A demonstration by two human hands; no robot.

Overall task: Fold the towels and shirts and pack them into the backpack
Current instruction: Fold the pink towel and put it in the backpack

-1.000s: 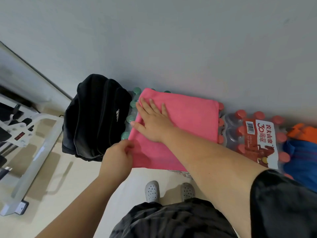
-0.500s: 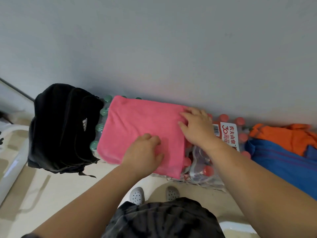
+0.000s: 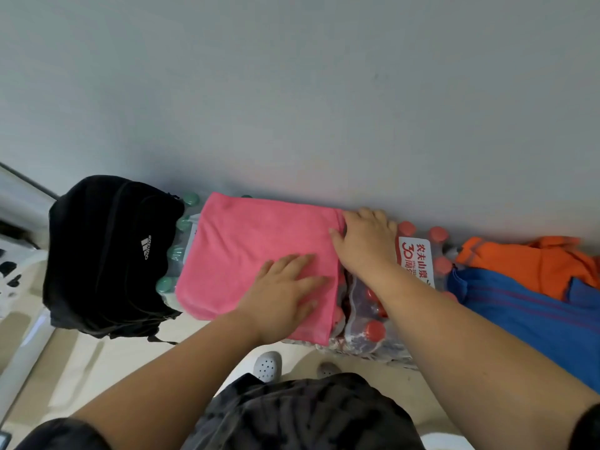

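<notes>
- The left hand lies flat on the pink towel, fingers straight and spread, palm pressing the near right part of the cloth.
- The right hand is at the towel's far right corner. Its thumb rests on top of the cloth and its fingers curl down over the right edge, gripping it; the fingertips are hidden.
- The pink towel is folded into a rough rectangle and lies flat on packs of bottled water set against the wall.
- Just left of the towel, green bottle caps show from under its left edge.
- Left of the towel, beyond those caps, the black backpack stands on the floor with a white three-stripe logo facing up.
- Just right of the towel, a shrink-wrapped pack of red-capped bottles lies under the right forearm, with a white and red label on it.
- Further right of the towel, an orange garment lies bunched by the wall, and a blue garment with thin red stripes lies touching it on the near side.
- On the near side of the towel, two pale perforated shoes stand on the floor.
- Far left of the towel, past the backpack, a white frame crosses the floor.
</notes>
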